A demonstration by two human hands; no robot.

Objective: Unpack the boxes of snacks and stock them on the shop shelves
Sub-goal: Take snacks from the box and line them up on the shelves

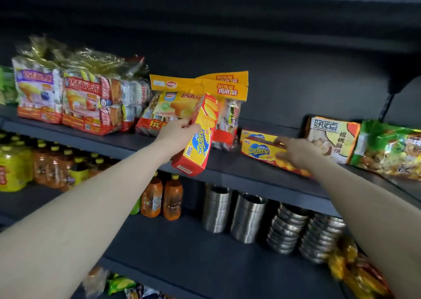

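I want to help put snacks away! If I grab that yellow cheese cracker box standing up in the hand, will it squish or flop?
Probably not. The Zecheese box looks like stiff cardboard with straight edges, so it should keep its shape. The left hand holds it by one end with no sag, suggesting it is light. Stood on its narrow end on the shelf, it might tip.

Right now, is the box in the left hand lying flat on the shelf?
No, the left hand holds the box tilted up in front of the shelf.

Dim, blurry wide-angle (edges warped)
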